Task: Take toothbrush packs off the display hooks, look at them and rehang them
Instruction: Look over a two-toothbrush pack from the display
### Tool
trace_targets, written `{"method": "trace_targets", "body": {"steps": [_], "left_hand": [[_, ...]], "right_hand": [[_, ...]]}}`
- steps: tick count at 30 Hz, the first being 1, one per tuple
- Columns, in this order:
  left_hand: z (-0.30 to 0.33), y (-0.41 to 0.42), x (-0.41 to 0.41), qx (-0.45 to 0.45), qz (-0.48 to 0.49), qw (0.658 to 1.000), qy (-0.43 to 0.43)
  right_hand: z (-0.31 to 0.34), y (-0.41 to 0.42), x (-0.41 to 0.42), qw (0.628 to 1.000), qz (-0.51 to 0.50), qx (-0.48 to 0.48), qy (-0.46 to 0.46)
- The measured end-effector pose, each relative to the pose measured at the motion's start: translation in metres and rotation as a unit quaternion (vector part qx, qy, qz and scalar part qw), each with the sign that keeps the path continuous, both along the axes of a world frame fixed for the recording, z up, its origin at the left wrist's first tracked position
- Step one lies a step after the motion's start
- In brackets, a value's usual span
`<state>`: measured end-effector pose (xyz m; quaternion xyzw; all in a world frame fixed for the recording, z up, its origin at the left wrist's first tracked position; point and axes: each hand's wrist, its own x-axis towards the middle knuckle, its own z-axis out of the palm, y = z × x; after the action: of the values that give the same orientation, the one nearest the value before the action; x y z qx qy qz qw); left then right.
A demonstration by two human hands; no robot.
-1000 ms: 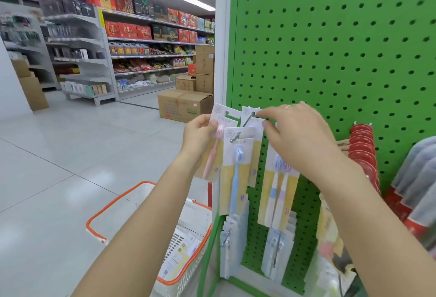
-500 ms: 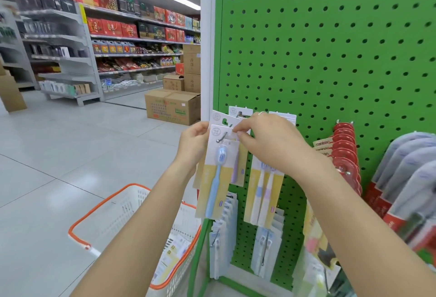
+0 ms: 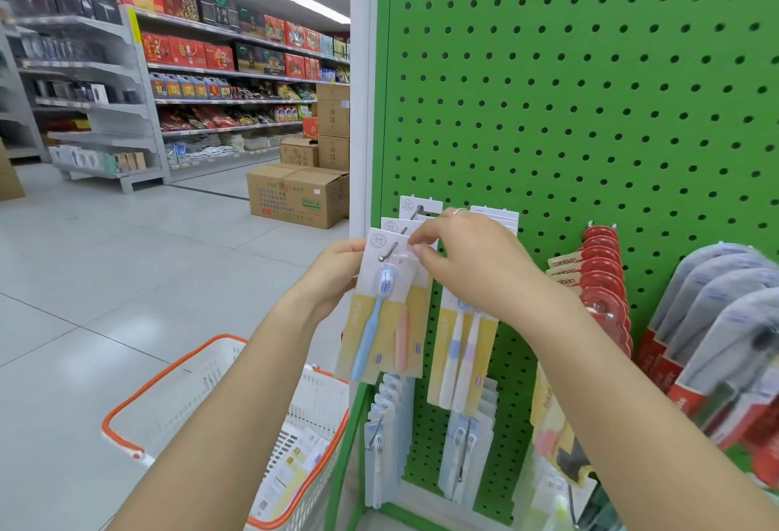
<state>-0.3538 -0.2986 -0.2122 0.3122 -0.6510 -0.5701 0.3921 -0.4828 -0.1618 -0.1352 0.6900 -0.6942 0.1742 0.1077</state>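
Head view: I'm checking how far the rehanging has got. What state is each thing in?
Front toothbrush pack: hanging on the hook, held at both sides.
Hook: through the pack's hole, tip showing.
Left hand: grips the pack's left edge.
Right hand: pinches the pack's top right corner.
Neighbouring toothbrush packs: hanging, untouched.
Basket: on the floor, some packs inside.

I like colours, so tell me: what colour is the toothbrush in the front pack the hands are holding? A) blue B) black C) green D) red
A: the front pack, held by the left hand and right hand, shows a light blue toothbrush.
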Motion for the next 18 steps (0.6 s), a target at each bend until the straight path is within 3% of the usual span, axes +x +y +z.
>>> {"method": "trace_targets", "body": {"steps": [4, 7, 18], "left_hand": [[0.015, -0.021, -0.003, -0.003, 0.057, 0.996, 0.067], [0.027, -0.036, -0.020, -0.025, 0.109, 0.993, 0.045], [0.030, -0.049, -0.044, -0.055, 0.078, 0.995, 0.023]], "right_hand": [[-0.002, -0.001, 0.000, 1.000, -0.001, -0.010, -0.014], [-0.003, -0.002, 0.000, 1.000, -0.004, -0.015, -0.024], [-0.010, -0.005, 0.000, 0.996, -0.012, -0.056, -0.068]]}}
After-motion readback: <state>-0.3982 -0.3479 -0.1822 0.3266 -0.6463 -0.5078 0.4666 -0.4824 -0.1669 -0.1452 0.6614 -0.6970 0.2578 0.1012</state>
